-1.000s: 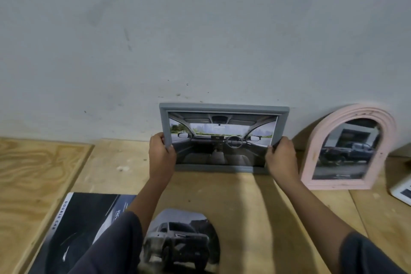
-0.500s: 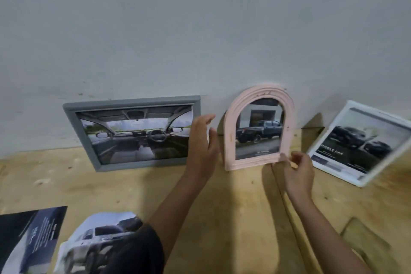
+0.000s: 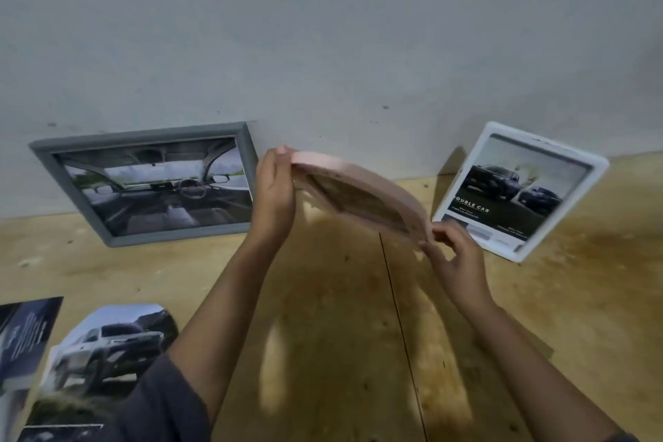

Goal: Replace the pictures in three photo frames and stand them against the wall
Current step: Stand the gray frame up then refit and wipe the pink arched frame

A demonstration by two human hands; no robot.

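Note:
The pink arched frame [image 3: 362, 187] is lifted off the wooden table [image 3: 341, 334] and tipped face down, its brown back panel toward me. My left hand [image 3: 274, 190] grips its arched top end. My right hand [image 3: 454, 255] pinches its lower corner. A grey frame [image 3: 143, 187] with a car-interior picture leans on the wall at left. A white frame [image 3: 520, 190] with a picture of two cars leans on the wall at right.
Two loose pictures lie at the near left: an arched print of a pickup truck [image 3: 104, 348] and a dark brochure page [image 3: 25, 337]. The grey wall [image 3: 323, 47] runs along the back of the table.
My hands left the grey frame, reached the pink frame leaning on the wall, then lifted it and turned it back side up. The view shifted right.

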